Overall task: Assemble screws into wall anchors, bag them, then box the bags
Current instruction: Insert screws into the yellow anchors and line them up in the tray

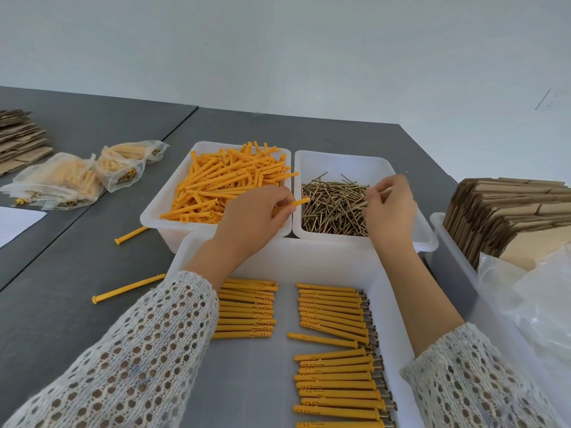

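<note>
Hands at frame centre: left hand [251, 219] pinches a long orange plastic wall anchor [292, 204] over the white anchor bin [154, 208]; right hand [390, 208], fingers curled, picks at the brass screws [333, 208], grip contents unclear. Anchor likely light, stiff, slightly slick; best held mid-shaft, open end toward the screw.

Both forearms, in white open-knit sleeves, extend forward from the near edge. Left hand [251, 217], knuckles up, fingers curled, grips a yellow wall anchor [292, 205]. Right hand [391, 208], just to its right, fingers bent downward with fingertips gathered; contents indiscernible.
</note>
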`<move>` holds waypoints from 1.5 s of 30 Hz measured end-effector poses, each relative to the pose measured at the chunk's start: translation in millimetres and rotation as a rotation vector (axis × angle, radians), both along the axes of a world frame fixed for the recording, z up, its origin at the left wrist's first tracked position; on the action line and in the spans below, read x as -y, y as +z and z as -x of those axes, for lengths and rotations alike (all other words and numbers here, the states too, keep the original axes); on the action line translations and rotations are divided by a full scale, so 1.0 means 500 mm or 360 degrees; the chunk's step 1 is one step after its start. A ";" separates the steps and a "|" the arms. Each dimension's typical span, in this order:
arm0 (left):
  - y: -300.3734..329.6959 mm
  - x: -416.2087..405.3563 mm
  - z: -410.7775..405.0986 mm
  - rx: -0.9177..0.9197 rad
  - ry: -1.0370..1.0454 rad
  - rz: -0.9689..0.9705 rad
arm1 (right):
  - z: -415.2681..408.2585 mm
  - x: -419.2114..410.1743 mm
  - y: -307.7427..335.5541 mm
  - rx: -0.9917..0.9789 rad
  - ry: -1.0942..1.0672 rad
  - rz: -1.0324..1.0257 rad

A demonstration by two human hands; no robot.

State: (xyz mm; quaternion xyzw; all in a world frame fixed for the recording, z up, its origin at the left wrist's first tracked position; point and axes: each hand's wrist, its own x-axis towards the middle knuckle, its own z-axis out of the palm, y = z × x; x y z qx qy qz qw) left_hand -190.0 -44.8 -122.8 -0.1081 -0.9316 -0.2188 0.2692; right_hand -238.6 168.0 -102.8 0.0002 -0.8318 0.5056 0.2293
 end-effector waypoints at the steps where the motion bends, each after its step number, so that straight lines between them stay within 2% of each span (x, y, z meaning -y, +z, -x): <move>1: 0.001 0.000 0.000 -0.0005 -0.0003 0.0006 | -0.007 0.002 0.008 -0.0096 -0.0038 0.0132; 4: -0.002 -0.001 0.001 -0.0043 -0.0012 0.0012 | -0.027 0.019 0.026 -0.0209 0.0028 0.0476; 11: 0.002 -0.027 -0.001 -0.0460 0.0102 0.0023 | -0.040 0.050 0.035 -0.0033 0.0160 0.0932; 13: 0.001 -0.032 -0.004 -0.0465 0.0087 -0.0075 | -0.037 0.045 0.033 0.0035 0.0155 0.1072; 16: 0.004 -0.029 -0.001 -0.0344 -0.0059 -0.0461 | -0.034 0.040 0.032 0.0094 0.0144 0.1271; 19: 0.009 -0.030 0.000 -0.0215 -0.0173 -0.0793 | -0.032 0.039 0.029 0.0087 0.0102 0.1322; 21: 0.007 -0.032 0.000 -0.0097 -0.0205 -0.0843 | -0.030 0.039 0.028 0.0080 0.0071 0.1333; 25: 0.002 -0.032 0.004 0.0042 -0.0159 -0.0757 | -0.025 0.032 0.025 0.0056 0.0014 0.1312; 38: 0.010 -0.036 -0.004 0.0031 -0.0225 -0.0723 | -0.022 0.028 0.019 0.0040 -0.0068 0.1237; 45: 0.012 -0.036 -0.004 0.0043 -0.0231 -0.0741 | -0.016 0.016 0.017 0.0065 -0.0157 0.1314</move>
